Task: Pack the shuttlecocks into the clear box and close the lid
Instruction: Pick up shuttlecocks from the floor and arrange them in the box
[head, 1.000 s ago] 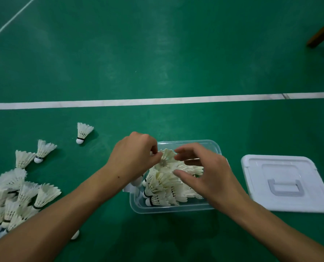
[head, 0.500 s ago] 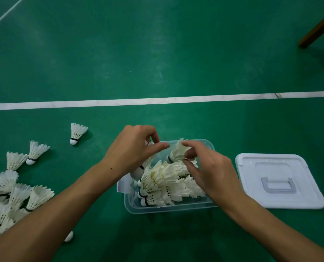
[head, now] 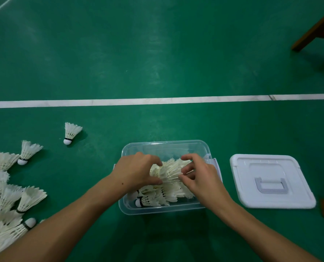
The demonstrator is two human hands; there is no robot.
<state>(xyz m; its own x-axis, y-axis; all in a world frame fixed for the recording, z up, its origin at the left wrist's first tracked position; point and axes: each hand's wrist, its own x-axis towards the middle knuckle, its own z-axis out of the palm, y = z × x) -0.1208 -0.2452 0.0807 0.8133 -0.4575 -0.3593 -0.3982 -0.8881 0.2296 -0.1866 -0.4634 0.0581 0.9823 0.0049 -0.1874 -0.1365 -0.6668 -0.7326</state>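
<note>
Presently a shuttlecock, lying left-right in the box, is gripped between left hand and right hand.

Clear glossy plastic box, matt white plastic lid, feathered shuttlecocks, slightly shiny green floor.

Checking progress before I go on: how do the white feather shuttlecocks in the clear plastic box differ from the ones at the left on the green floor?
The shuttlecocks in the clear plastic box are packed tight under both hands; the shuttlecocks on the green floor lie loose, some apart. Both are white-feathered.
</note>
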